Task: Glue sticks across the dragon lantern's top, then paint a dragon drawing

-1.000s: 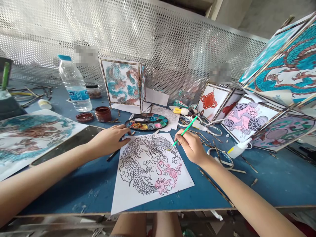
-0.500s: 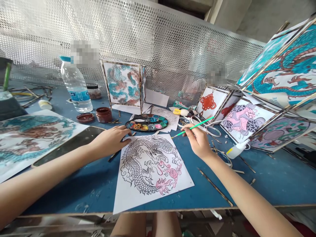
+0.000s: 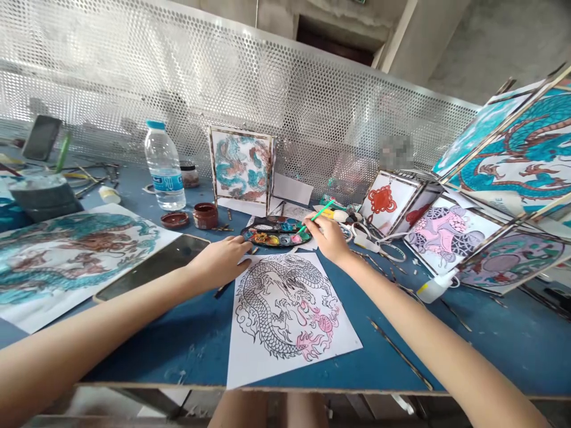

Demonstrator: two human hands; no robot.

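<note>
A sheet with a black-line dragon drawing (image 3: 285, 309), partly coloured pink at its lower right, lies on the blue table (image 3: 491, 339). My left hand (image 3: 220, 261) rests flat on the sheet's top left corner, fingers stretched out. My right hand (image 3: 328, 238) pinches a green paintbrush (image 3: 317, 215), whose tip reaches into the round paint palette (image 3: 276, 233) just beyond the sheet.
A water bottle (image 3: 164, 167), a brown paint jar (image 3: 205, 215) and its lid (image 3: 175, 220) stand at the back left. A phone (image 3: 149, 267) and a coloured dragon sheet (image 3: 66, 249) lie left. Painted panels (image 3: 446, 229), scissors (image 3: 379, 244) and a glue bottle (image 3: 435, 288) crowd the right.
My right hand lifted the brush off the dragon drawing and carried it forward to the palette. My left hand stayed on the sheet. The camera view shifted left and up.
</note>
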